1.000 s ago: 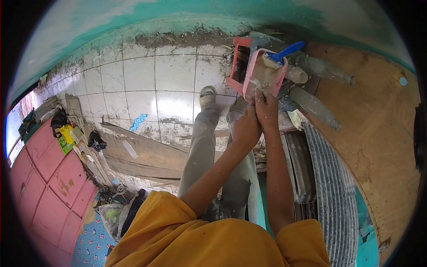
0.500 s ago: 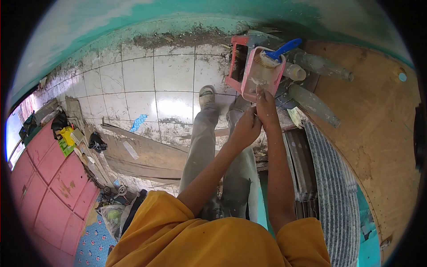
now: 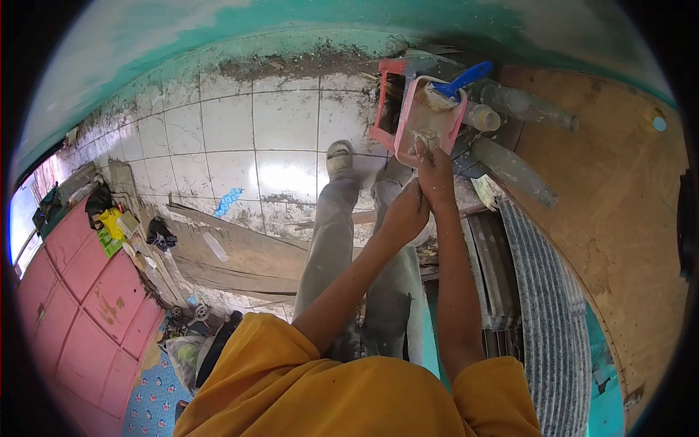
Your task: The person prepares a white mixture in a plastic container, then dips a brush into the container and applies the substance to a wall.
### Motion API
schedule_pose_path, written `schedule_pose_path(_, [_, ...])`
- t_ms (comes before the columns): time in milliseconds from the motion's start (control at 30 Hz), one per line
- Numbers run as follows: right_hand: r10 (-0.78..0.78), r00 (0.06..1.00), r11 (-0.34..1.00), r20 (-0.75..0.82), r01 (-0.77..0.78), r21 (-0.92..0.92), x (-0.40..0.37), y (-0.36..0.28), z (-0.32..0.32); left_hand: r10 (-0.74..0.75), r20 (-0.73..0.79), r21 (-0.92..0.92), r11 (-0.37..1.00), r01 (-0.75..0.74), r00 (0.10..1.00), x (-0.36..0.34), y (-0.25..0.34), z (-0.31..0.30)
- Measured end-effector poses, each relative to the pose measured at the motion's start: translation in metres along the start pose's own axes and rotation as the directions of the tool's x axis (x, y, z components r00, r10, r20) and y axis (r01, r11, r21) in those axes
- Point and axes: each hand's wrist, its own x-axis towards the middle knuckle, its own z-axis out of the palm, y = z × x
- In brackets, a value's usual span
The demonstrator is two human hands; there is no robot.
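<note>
With half-curled right hand [image 3: 435, 175] in pink tray [image 3: 435, 122], curled left hand [image 3: 405, 215] beside, grasps unclear, avoid blue-handled brush [image 3: 453, 88] beyond

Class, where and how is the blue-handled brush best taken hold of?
Probably by its blue handle, coming from above on the right: the handle juts out past the rim of the pink tray, while the bristles lie inside.

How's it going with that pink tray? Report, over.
Right hand at near end of pink tray; left hand close by; grips unclear. Pale smears inside tray. Blue-handled brush at far end, possibly in the way.
</note>
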Motion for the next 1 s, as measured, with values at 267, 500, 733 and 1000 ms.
schedule_pose_path(267, [-0.05, 0.999, 0.998, 0.012, 0.051, -0.041, 0.002, 0.014, 0.004, 0.035, -0.021, -0.016, 0.999, -0.035, 0.999, -0.001, 0.002, 0.0])
schedule_pose_path(500, [0.07, 0.995, 0.994, 0.064, -0.064, -0.092, -0.011, -0.004, 0.001, 0.028, -0.068, -0.038, 0.999, -0.03, 0.997, -0.004, -0.002, 0.002])
schedule_pose_path(733, [0.026, 1.0, 0.999, -0.003, -0.026, -0.044, -0.029, 0.014, -0.01, 0.099, -0.144, -0.088, 0.99, -0.112, 0.985, -0.002, 0.001, 0.003])
schedule_pose_path(1000, [0.142, 0.99, 0.909, -0.028, -0.119, 0.4, -0.083, 0.029, -0.038, 0.165, 0.064, 0.031, 0.985, -0.168, 0.984, -0.017, 0.007, 0.014])
